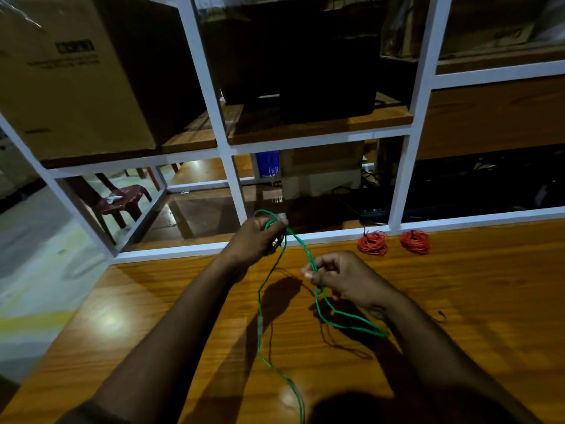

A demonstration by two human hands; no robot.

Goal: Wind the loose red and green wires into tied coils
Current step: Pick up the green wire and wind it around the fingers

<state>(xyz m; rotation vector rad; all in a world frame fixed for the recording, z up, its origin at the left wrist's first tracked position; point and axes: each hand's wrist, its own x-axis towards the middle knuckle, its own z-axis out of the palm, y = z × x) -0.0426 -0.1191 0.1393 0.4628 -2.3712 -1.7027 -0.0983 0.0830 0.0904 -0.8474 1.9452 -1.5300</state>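
Two red coils [372, 242] done (by the rail); my left hand [256, 237] grips green wire [260, 316] loops, right hand [339, 276] pinches slack, most unwound.

Both hands raised, fingers curled: left [255, 237], right [339, 275].

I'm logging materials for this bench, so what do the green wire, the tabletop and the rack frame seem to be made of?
Green wire: probably plastic-insulated; smooth, evenly coloured, bends in soft loops.
Tabletop: wood or wood-look laminate, glossy; visible grain and lamp reflections.
Rack frame: white-painted square bars, likely metal; core material cannot be confirmed.
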